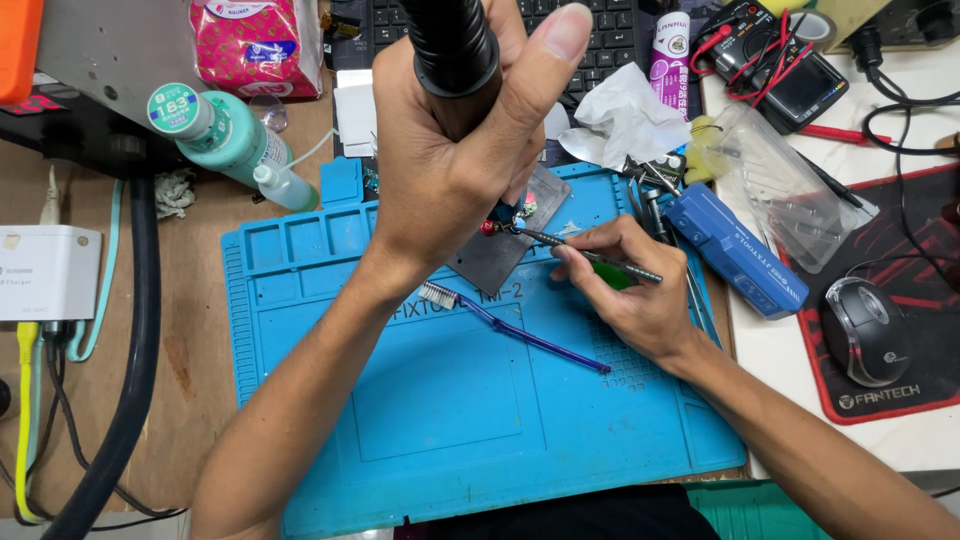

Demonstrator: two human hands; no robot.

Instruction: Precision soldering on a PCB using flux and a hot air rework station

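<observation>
Circuit board (520, 212), small and partly hidden behind the left hand (455, 150), lies on a dark grey plate (497, 255) at the upper middle of the blue work mat (450, 420). Left hand is clenched around a thick black tool handle (450, 45), thumb raised, nozzle end pointing down at the board. Right hand (625, 290) pinches slim tweezers (590, 255), tips touching the board. Judged from this, work on the board is under way; no part is seen lifted clear.

A purple-handled brush (510, 325) lies on the mat, untouched.

Packages and labels:
- Pink patterned tissue pack (255, 45), top left of the worktop.
- Green bottle (225, 135) with round cap label, lying tilted.
- White tube (670, 50) with pink print, upright by the keyboard (610, 30).
- Blue oblong case (735, 250), right of the mat.
- White charger box (45, 272), left edge.
</observation>
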